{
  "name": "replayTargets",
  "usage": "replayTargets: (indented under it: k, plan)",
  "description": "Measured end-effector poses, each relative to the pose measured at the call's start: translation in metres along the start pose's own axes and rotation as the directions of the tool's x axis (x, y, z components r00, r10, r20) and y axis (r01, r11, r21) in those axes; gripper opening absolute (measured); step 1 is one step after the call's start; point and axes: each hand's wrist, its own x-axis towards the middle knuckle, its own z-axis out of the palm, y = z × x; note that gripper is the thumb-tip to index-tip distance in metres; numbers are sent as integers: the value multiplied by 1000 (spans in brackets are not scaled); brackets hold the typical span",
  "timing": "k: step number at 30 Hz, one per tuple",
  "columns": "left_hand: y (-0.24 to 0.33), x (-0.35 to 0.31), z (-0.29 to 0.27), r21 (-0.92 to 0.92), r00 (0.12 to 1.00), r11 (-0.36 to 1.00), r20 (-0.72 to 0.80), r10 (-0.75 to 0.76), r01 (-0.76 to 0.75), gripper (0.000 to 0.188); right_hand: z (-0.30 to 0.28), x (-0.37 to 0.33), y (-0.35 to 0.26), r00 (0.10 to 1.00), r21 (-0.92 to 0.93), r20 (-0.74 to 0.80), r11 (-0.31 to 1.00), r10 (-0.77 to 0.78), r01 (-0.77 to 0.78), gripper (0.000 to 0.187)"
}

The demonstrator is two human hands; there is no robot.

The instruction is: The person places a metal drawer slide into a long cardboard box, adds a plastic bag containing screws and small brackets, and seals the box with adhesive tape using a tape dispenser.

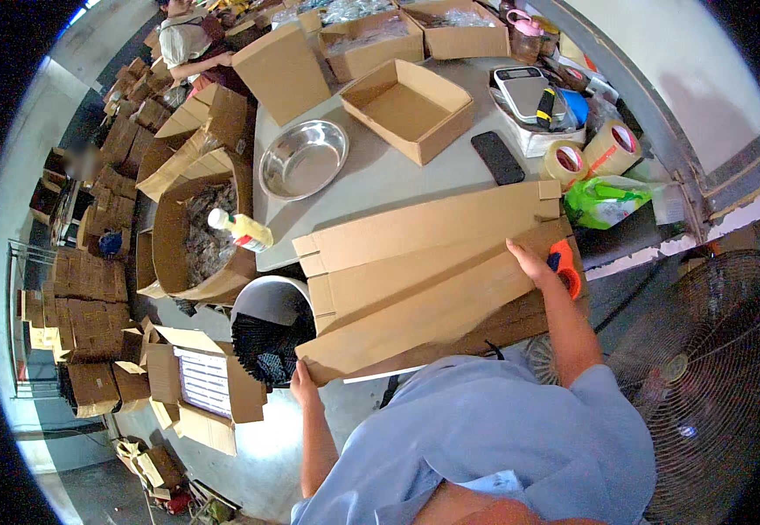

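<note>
L hand [303, 378] pinches the lower-left corner of a flattened cardboard box blank [424, 302], fingers curled under its edge. R hand [530, 262] lies flat on the blank's far right edge, fingers pressed together, w/ an orange tape dispenser [564, 267] just beside them. Blank lies across the grey table [380, 179] front edge, atop other flat blanks. Steel bowl [303, 158] & open carton [408, 109] well beyond the fingers.
</note>
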Motion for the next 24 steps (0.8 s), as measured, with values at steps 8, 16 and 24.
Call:
replayTargets:
  k: [8,16,24]
  plan:
    - [39,-1,-28,-328,879,915,474,-57,236,45,-6,-56,-6,971,328,180,920,160,-213,66]
    - [192,-32,-23,-191,775,964,632,-21,183,49,69,-191,73,948,766,199,564,249,-309,48]
    - [177,-67,63,99,486,993,866,-119,65,51,160,-331,189,966,739,-144,672,215,-40,64]
